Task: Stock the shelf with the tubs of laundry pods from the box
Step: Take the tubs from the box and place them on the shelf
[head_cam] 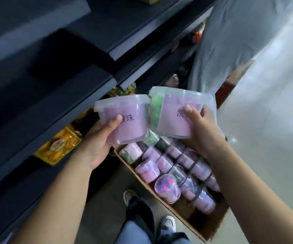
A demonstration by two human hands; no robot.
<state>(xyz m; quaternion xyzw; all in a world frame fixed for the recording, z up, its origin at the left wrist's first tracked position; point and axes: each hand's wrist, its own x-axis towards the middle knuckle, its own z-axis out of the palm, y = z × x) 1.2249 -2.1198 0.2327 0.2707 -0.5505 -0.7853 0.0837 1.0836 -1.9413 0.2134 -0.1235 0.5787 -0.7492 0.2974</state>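
Left hand (100, 138): is gripping a clear tub (130, 125) from below, with the thumb lying across its pink label and the other fingers curling round the underside.
Right hand (200, 127): is holding a second tub (174, 110) the same way, with the thumb pressing on the label front and the fingers wrapping round behind, mostly hidden.
The two held tubs: are sitting side by side in the air and tilting slightly, and their lidded rims seem to be meeting in the middle. Green pods are showing through the clear wall of the second tub beside its label.
Where they are: both are hanging above the far end of the box (191, 219), in front of the dark shelving (54, 95), and are not resting on any shelf.
Box: a cardboard carton is sitting on the floor (265, 138) at the person's feet, and many more tubs (148, 170) are lying on their sides in rows inside it. Black bands are binding some of them together.
Shelving: a yellow packet (61, 145) is lying on a low shelf to the left of the left hand.
Nearby: a large pale plastic bag (230, 41) is hanging or standing beyond the box on the right.
Person: is standing just beside the box, with one light shoe (167, 223) showing beside the carton's near end.
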